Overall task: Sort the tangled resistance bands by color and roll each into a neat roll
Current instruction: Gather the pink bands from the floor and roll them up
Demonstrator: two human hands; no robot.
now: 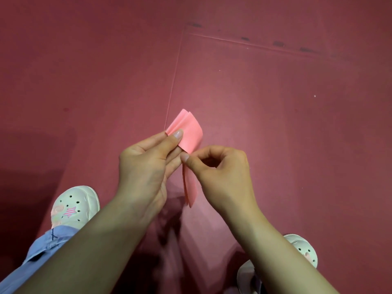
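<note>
Head view. The band (189, 132), pink, is held in the air at the middle of the frame, over a dark red floor (275, 102). Its wound part is a flat roll (186, 129) with several layers showing along the edge at 12 o'clock.

The left hand (146, 164) grasps this roll: the thumb lies across its near face and the fingers go behind it, so the roll sticks out of the hand toward 1 o'clock.

The right hand (216, 168) is curled, and its thumb and forefinger pinch the band just under the roll, at 5 o'clock from it. The two hands almost touch there.

From that pinch the loose tail (191, 187) hangs straight toward 6 o'clock, doubled and narrow, its end free in the air between the wrists.

The tail's long axis thus runs from 12 to 6, square to the roll's winding axis. The roll lies at 11 o'clock from the right-hand pinch. The right hand is the nearer one to the tail, the left to the roll. Judging from this, the next wrap means feeding the tail up and over the roll while the left thumb keeps the layers flat. Little remains to wind on this band.

A pale shoe (74, 206) shows at 8 o'clock above a blue trouser leg (42, 251), and another shoe (305, 251) at 5 o'clock. No other bands can be made out; a blur at 6 o'clock between the arms cannot be identified.
</note>
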